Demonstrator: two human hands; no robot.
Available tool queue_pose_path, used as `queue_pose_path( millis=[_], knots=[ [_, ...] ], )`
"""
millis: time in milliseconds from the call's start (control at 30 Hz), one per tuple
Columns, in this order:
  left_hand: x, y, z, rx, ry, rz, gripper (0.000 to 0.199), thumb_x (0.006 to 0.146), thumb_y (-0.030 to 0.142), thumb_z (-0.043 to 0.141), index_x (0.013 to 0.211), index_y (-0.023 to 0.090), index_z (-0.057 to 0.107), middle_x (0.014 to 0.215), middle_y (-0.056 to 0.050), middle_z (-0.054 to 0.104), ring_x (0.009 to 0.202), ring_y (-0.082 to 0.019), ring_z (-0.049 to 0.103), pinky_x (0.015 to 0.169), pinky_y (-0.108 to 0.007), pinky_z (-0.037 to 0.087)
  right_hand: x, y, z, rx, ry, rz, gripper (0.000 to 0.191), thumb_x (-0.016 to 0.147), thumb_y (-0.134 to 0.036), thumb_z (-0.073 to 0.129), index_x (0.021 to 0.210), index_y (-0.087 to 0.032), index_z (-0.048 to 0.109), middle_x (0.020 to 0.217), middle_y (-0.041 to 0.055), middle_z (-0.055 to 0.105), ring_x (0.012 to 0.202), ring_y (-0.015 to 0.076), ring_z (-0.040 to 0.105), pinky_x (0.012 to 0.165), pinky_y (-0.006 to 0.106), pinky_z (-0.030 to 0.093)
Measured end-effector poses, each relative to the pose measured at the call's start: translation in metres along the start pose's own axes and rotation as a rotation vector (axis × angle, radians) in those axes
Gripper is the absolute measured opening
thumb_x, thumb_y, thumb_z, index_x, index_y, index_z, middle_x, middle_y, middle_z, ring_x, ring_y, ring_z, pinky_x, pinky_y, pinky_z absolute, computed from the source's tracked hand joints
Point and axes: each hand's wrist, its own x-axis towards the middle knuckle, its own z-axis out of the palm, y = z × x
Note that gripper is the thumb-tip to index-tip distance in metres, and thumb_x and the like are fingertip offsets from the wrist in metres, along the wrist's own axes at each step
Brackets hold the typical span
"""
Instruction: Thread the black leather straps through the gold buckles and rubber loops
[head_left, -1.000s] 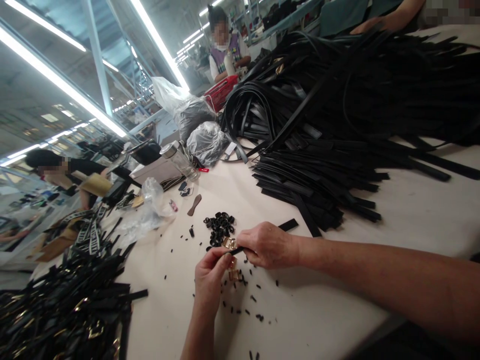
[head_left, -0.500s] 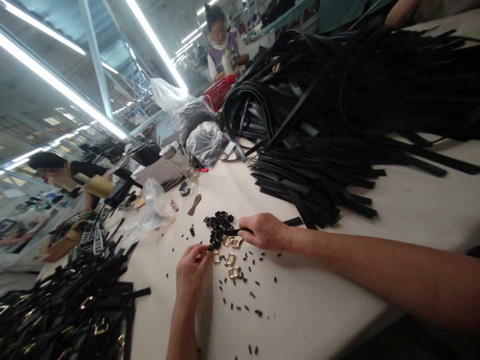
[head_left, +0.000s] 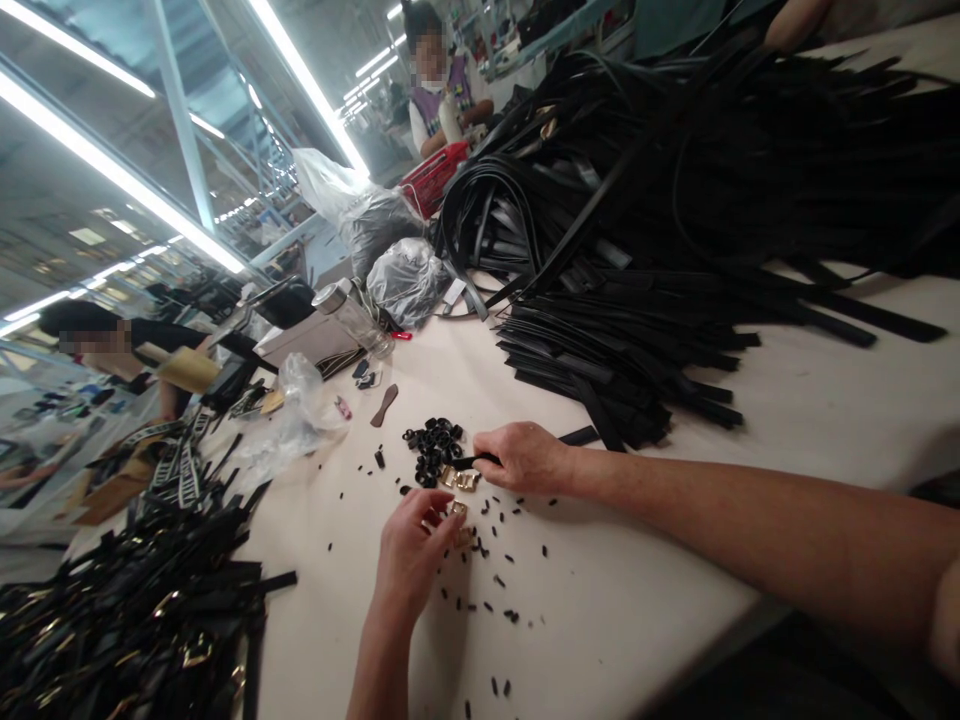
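Note:
My right hand [head_left: 521, 458] is closed round a black strap [head_left: 466, 462]; one end pokes out past the fingers and the rest runs behind the wrist. Lower and to the left, my left hand [head_left: 412, 545] has its thumb and fingertips at a gold buckle [head_left: 459, 509], pinching it. A second buckle below is partly hidden by the thumb. Two more gold buckles [head_left: 466, 481] lie just under the strap end. Beyond them is a heap of small black loops [head_left: 431, 447]. Little black pieces [head_left: 511, 616] are scattered over the pale table [head_left: 570, 620].
Long black straps [head_left: 637, 350] are piled on the right and back. Straps with gold buckles [head_left: 150, 600] heap up at lower left. A glass bottle [head_left: 356, 318], plastic bags [head_left: 405, 280] and a red basket [head_left: 435, 178] stand farther back. Other people sit beyond.
My left hand has moved right from beside the black loops onto the gold buckles and taken one between its fingertips. My right hand keeps the strap in nearly the same place.

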Motion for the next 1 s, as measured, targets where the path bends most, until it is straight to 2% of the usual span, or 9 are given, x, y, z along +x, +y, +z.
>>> queue_pose_path(
  millis=[167,467,600,733,833,933,1000],
  knots=[
    [0.002,0.005,0.011,0.081,-0.018,-0.001,0.011,0.072,0.026,0.066,0.081,0.023,0.071,0.082,-0.004,0.063,0.064,-0.018,0.059,0.062,-0.03,0.046,-0.001,-0.001,0.003,-0.041,-0.022,-0.024,0.02,0.088,-0.032,0.05,0.089,-0.019,0.065,0.077,0.0064,0.07,0.068,0.0187,0.061,0.056,0.028,0.028],
    [-0.001,0.004,0.008,0.194,0.08,-0.022,0.016,0.078,0.033,0.062,0.086,0.023,0.072,0.078,-0.004,0.068,0.061,-0.021,0.061,0.063,-0.033,0.045,-0.002,0.0,0.002,-0.04,-0.028,-0.033,0.021,0.088,-0.032,0.05,0.09,-0.019,0.065,0.078,0.0066,0.071,0.07,0.0194,0.063,0.056,0.027,0.031],
    [0.001,-0.001,0.006,0.245,0.132,0.045,0.013,0.079,0.029,0.061,0.082,0.025,0.073,0.078,-0.003,0.067,0.062,-0.02,0.06,0.064,-0.031,0.043,-0.001,0.0,0.003,-0.046,-0.031,-0.036,0.021,0.088,-0.032,0.05,0.091,-0.018,0.065,0.08,0.0064,0.071,0.07,0.0186,0.062,0.058,0.026,0.032],
    [0.001,-0.008,0.003,0.28,0.131,0.101,0.015,0.081,0.031,0.061,0.086,0.027,0.074,0.078,-0.003,0.066,0.067,-0.021,0.06,0.065,-0.032,0.043,-0.001,0.001,0.004,-0.054,-0.025,-0.044,0.022,0.088,-0.032,0.049,0.091,-0.019,0.065,0.079,0.0063,0.071,0.07,0.0193,0.062,0.057,0.027,0.031],
    [0.001,-0.012,0.002,0.153,0.155,0.084,0.015,0.082,0.034,0.063,0.09,0.026,0.074,0.083,-0.004,0.068,0.074,-0.021,0.062,0.069,-0.032,0.046,-0.001,0.0,0.002,-0.032,-0.025,-0.033,0.022,0.087,-0.032,0.049,0.089,-0.019,0.066,0.077,0.0063,0.07,0.068,0.019,0.061,0.056,0.027,0.03],
    [0.0,-0.012,0.003,-0.158,0.176,-0.045,0.024,0.079,0.041,0.069,0.094,0.022,0.072,0.081,-0.005,0.069,0.069,-0.02,0.062,0.065,-0.029,0.048,-0.002,-0.002,-0.003,0.078,-0.068,-0.026,0.019,0.084,-0.031,0.051,0.084,-0.019,0.066,0.072,0.0043,0.068,0.062,0.0157,0.056,0.054,0.025,0.03],
    [0.0,-0.01,0.004,-0.381,0.189,-0.105,0.029,0.077,0.043,0.072,0.093,0.019,0.07,0.073,-0.003,0.067,0.064,-0.017,0.059,0.06,-0.026,0.048,-0.004,-0.005,-0.006,0.235,-0.134,-0.051,0.015,0.081,-0.026,0.053,0.08,-0.018,0.065,0.066,0.0014,0.065,0.058,0.0124,0.053,0.053,0.022,0.032]
  ],
)
